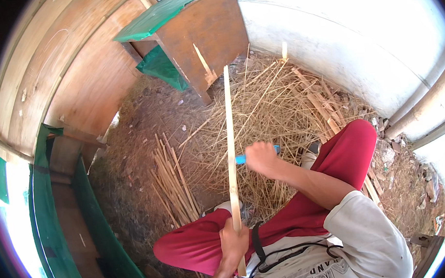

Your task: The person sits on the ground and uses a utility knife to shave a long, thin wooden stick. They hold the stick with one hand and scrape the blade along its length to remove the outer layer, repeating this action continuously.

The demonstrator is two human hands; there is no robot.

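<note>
Down on the dirt floor, at twelve o'clock from the seated person, a wide heap of pale shavings and thin splinters spreads toward the white wall. At ten o'clock a small bundle of cut bamboo strips lies side by side, straight and narrow. Beyond it, at eleven o'clock, stands a brown wooden box with a green plastic sheet over its top. A green-lined frame curves along nine o'clock, against plank walling. Flat, broader offcuts lie scattered at two o'clock by the raised knee in red trousers.

A long bamboo slat rises nearly upright between the knees, smooth, pale and thin-edged. The left hand has its fingers wrapped shut round the slat's lower part. The right hand is closed round a blue-handled knife, just beside the slat at its middle; the blade itself cannot be made out.
</note>
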